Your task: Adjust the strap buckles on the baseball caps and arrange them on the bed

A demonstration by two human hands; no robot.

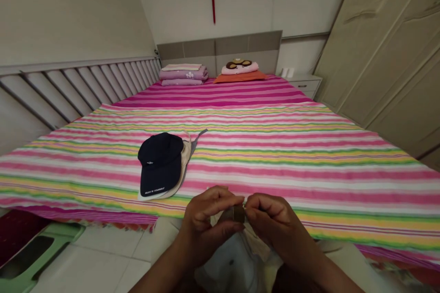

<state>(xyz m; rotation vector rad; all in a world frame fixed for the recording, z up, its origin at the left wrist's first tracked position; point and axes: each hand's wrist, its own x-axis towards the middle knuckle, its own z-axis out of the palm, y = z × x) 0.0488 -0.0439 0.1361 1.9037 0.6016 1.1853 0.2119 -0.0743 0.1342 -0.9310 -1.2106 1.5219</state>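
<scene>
Near the front edge of the bed, my left hand (215,217) grips a small, dark olive-brown object (239,214) between thumb and fingers. It has a short, rounded, band-like shape; its exact kind is unclear. My right hand (271,215) is closed in a pinch at the object's right edge, where a tiny pale bit shows between the fingertips. Below both hands lies a pale grey-blue piece of fabric (232,261), partly hidden by my forearms. To the left, a navy cap (161,160) rests on a cream one (185,155), with a grey strap sticking out behind.
A striped sheet (275,146) covers the bed. Folded purple bedding (184,74) and an orange pillow (240,76) lie by the headboard (247,46). A white railing (85,82) runs along the left. A green stool (51,252) stands at lower left, and a wardrobe (385,64) at right.
</scene>
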